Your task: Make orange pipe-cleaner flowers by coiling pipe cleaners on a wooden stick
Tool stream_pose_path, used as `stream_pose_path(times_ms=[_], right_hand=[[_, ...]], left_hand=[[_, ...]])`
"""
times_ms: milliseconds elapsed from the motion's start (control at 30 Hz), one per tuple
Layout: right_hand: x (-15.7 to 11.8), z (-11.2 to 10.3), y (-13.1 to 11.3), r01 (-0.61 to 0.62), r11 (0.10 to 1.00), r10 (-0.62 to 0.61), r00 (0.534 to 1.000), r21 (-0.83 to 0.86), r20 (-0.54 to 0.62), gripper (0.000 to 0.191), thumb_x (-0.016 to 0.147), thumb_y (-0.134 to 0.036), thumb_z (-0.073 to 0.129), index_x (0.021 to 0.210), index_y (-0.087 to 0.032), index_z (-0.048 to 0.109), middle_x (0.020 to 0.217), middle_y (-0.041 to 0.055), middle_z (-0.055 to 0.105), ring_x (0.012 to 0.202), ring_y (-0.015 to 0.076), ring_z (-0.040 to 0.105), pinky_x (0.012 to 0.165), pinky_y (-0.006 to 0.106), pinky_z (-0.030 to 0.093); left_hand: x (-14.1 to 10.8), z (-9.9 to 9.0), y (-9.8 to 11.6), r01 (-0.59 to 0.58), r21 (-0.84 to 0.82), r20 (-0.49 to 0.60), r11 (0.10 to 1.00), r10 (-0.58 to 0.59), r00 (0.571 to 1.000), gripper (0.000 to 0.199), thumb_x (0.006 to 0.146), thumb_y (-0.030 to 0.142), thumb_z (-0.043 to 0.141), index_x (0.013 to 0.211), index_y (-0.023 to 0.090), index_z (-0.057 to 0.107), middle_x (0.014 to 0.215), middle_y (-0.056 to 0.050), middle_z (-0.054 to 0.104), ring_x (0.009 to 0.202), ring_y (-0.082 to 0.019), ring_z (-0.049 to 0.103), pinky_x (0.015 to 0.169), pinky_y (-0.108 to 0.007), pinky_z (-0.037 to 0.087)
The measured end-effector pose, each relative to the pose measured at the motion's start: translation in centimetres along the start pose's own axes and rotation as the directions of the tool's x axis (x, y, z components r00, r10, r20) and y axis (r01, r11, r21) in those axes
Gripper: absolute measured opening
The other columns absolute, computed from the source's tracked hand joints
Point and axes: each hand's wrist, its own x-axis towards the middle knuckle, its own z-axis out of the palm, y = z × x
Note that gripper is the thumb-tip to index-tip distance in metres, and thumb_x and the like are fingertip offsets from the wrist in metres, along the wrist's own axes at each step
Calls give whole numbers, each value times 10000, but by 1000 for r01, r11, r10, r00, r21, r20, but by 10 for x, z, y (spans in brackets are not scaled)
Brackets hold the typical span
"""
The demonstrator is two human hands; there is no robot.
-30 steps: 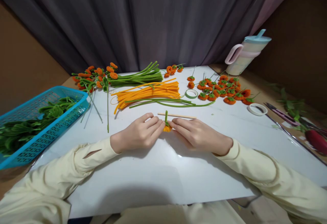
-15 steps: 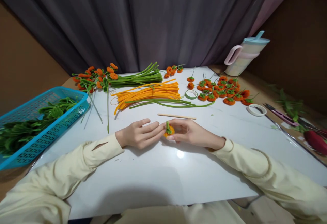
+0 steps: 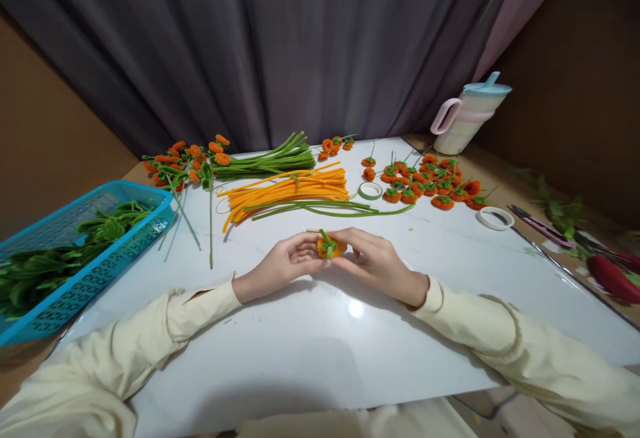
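Fingertip grip, two-handed: left hand (image 3: 281, 261) and right hand (image 3: 377, 265) closed on a yellow-orange chenille ornament (image 3: 329, 248), held between them over the white tabletop (image 3: 280, 358), green stub tilted up. Wooden stick (image 3: 313, 230) behind, mostly hidden. Yellow chenille stems (image 3: 295, 190) farther back.
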Motion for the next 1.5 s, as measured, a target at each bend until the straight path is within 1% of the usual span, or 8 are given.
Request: stream_pose_path(times_ms=[200, 333, 500, 600, 700, 867, 1133, 1500], right_hand=[[2, 1, 1, -3, 1000, 2, 998, 11, 63, 444, 843, -296, 596, 1250, -182, 459, 1031, 94, 623, 938, 178, 574, 797, 322, 520], [4, -8, -2, -16, 1000, 14, 998, 24, 64, 455, 859, -227, 536, 1297, -198, 417, 1170, 112, 555, 1065, 203, 520, 855, 369, 496], [8, -14, -3, 87, 996, -83, 988, -29, 127, 397, 864, -102, 406, 1240, -212, 478, 1238, 112, 517, 1107, 223, 473, 901, 435, 446], [9, -13, -2, 159, 987, -156, 968, -2, 198, 326, 875, -97, 429, 1177, -191, 508, 1196, 102, 558, 1124, 221, 449, 918, 419, 437], [9, -10, -1, 185, 983, -183, 966, 4, 183, 213, 883, -106, 456, 1071, -166, 535, 1088, 102, 598, 1071, 207, 473, 890, 389, 444], [7, -10, 3, 224, 972, -204, 957, -77, 205, 228, 890, -74, 370, 1036, -154, 527, 976, 102, 598, 954, 198, 494, 793, 373, 439], [6, -13, 3, 236, 965, -207, 954, -112, 218, 206, 882, -67, 366, 965, -152, 535, 893, 93, 584, 844, 183, 472, 718, 335, 417], [6, -14, 1, 286, 941, -246, 946, -184, 212, 241, 878, -33, 310, 945, -162, 502, 936, 94, 606, 909, 193, 488, 745, 348, 411]], left_hand=[[2, -1, -3, -17, -35, -81, 999, 14, 997, 363, 741, 252, 692, 1050, 140, 537, 916, -60, 630, 841, -154, 610, 752, -262, 481], [3, -7, 0, -10, -75, 12, 997, 10, 1000, 379, 791, 265, 641, 1122, 150, 498, 909, -60, 619, 728, -136, 615, 717, -279, 483], [4, -11, 5, 81, -98, 135, 992, -68, 989, 276, 767, 265, 649, 995, 118, 596, 879, -65, 603, 708, -131, 563, 644, -250, 462], [4, -13, 6, 123, -57, 197, 991, -110, 974, 208, 786, 264, 624, 927, 111, 620, 796, -43, 598, 675, -119, 539, 651, -245, 437], [4, -14, 7, 154, -22, 222, 988, -145, 964, 197, 787, 267, 624, 901, 106, 621, 752, -35, 593, 652, -117, 534, 651, -249, 428], [3, -13, 9, 199, -35, 234, 979, -186, 954, 274, 765, 256, 654, 984, 98, 605, 749, -45, 613, 633, -118, 549, 635, -252, 435], [3, -13, 8, 177, -60, 232, 982, -159, 960, 308, 761, 267, 664, 1012, 102, 599, 795, -60, 626, 659, -130, 579, 631, -264, 468], [-4, -9, -1, 6, -5, 116, 1000, -6, 993, 327, 737, 223, 697, 1022, 145, 556, 869, -39, 630, 715, -135, 628, 689, -285, 531]])
